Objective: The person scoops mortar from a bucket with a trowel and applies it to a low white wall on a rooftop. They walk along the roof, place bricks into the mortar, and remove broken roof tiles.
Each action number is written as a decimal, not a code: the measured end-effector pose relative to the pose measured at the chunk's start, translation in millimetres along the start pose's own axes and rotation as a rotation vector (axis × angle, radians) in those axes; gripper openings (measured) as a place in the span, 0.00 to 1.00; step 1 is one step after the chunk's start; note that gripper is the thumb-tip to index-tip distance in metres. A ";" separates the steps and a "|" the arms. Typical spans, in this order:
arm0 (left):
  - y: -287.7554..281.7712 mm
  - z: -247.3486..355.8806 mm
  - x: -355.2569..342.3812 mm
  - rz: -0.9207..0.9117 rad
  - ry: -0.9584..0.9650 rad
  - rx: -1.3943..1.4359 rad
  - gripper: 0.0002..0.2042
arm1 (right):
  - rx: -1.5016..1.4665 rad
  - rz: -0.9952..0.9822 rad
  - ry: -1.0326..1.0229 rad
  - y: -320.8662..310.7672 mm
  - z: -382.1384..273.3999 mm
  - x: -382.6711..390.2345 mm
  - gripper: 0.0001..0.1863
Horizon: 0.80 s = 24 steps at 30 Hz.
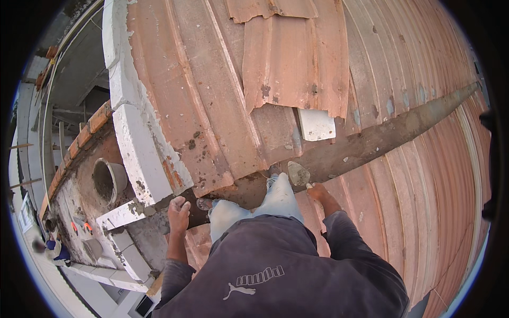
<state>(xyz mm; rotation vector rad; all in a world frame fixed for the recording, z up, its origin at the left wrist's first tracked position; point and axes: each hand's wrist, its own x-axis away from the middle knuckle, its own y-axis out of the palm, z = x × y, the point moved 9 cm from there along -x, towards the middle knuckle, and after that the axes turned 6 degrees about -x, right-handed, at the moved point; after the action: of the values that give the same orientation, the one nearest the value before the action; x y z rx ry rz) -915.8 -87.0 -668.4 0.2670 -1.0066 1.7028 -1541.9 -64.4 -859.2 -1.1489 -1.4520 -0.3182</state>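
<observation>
In the head view, we look down on our two hands over a ribbed, reddish sheet roof (395,188). In the right hand (319,195), the fingers are clamped on the handle of a trowel (298,174), whose pale, mortar-smeared blade lies over the dark valley (392,127) between two roof slopes, just beside our right knee. The left hand (179,212) is up near the lower end of a white block wall (139,151); its fingers curl inward, but we cannot tell whether they are fully closed or pinching something small.

Judging from what lies before us, the blockwork along the roof edge is well along: the large blocks stand end to end, and a rough band of mortar (159,135) fills much of the seam against the sheets. Near our left hand, a narrower white block (121,216) meets the wall at a corner, with grey mortar lumped at the joint. That corner looks rough to us, so smoothing and filling there seem to be left. Crumbs of mortar litter the sheets, so cleaning seems undone too.

Beyond the wall, a round bucket (111,183) lies tipped, its mouth toward us; we cannot make out how much it holds. A white piece (317,125) sticks out from under a loose roof sheet (297,63).
</observation>
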 end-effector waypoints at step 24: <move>290.2 -250.1 271.6 0.170 -0.750 0.626 0.38 | 1.279 -0.246 -0.884 54.7 -252.6 -20.5 0.28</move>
<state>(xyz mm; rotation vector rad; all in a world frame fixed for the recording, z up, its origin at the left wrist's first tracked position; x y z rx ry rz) -1199.7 265.1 -794.8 1.3327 -0.9941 2.0926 -1351.2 -238.0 -832.5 0.0140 -2.0104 0.9786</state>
